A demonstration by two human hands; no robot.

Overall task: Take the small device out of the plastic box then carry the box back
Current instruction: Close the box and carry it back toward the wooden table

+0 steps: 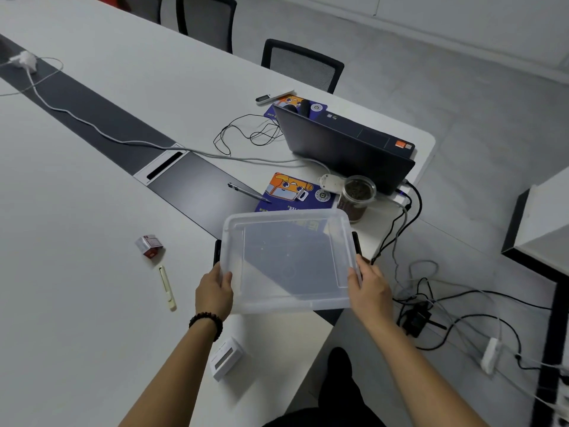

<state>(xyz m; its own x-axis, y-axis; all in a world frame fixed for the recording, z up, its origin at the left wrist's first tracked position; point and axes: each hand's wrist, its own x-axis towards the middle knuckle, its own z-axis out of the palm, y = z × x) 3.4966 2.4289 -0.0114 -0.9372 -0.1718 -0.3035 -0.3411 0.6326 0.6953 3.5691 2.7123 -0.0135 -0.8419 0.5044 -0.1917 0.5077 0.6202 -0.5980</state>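
Two bare hands gripped the sides of a plastic box (288, 260), arms stretched forward from the bottom of the frame.

The left hand (214, 291) clasped the box's near left edge, thumb lying over the rim and fingers (227, 280) curled against the wall, while a band of dark beads (207, 321) circled the wrist. The right hand (369, 291) held the near right edge in the same way, its thumb pressed along the rim and the remaining fingers tucked out of sight beneath. Both forearms were bare and ran upward and slightly inward, the left one passing over the bench (77, 272), the right one beyond its edge, above the floor.
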